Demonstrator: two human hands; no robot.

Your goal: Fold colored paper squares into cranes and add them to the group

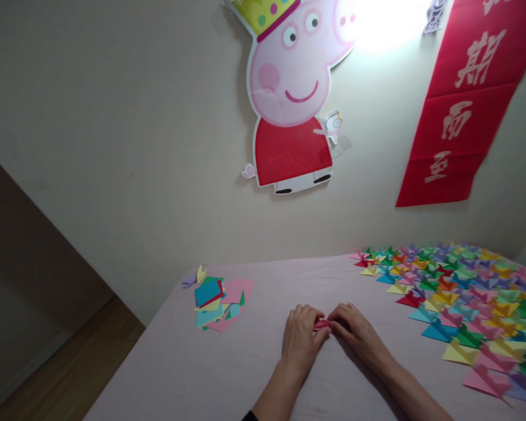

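left hand (301,333) pinches the small pink folded paper (322,324) at its nine o'clock, right hand (355,328) at three; even pressure should help.

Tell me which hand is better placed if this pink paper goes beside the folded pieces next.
Probably the right hand: it holds the pink paper and is nearer the folded pieces. The left hand, also on the paper, sits closer to the loose sheets.

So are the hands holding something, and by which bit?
A small folded piece of bright pink paper: the bare left hand pinches its left part, the bare right hand holds its right end.
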